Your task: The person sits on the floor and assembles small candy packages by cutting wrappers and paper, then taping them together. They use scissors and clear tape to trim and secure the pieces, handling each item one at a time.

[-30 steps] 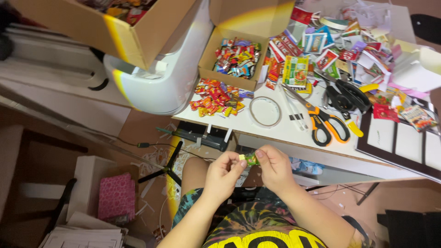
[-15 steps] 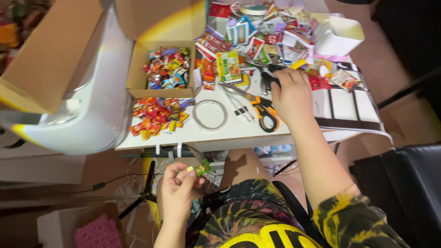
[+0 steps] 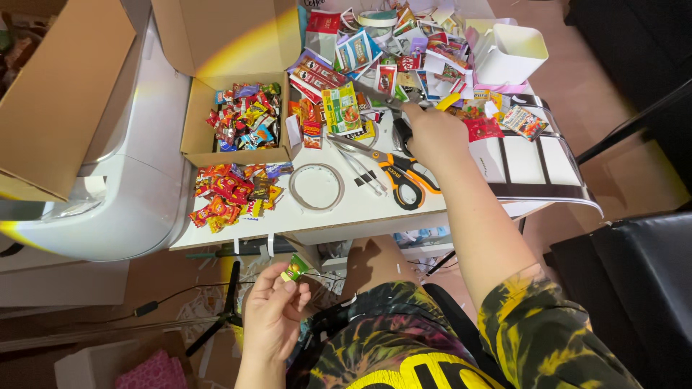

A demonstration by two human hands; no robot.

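left hand (image 3: pixel 272 317) is pinching a small green candy (image 3: pixel 294 268) below the table (image 3: pixel 346 209); right hand (image 3: pixel 435 135) is gripping scissors (image 3: pixel 378 96), risking scattering nearby wrappers.

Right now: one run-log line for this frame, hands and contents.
left hand: pinches small green candy below table edge | right hand: over table, grips scissors | orange-handled scissors: lying untouched

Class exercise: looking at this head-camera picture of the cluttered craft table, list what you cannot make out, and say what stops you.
Head view:
- What the right hand grips: its fingers cover all but a yellow handle and a blade.
- The small wrapped piece in the left hand: too small to identify.
- Cardboard box lower layers: buried under sweets.
- The white container: inside hidden by its wall.
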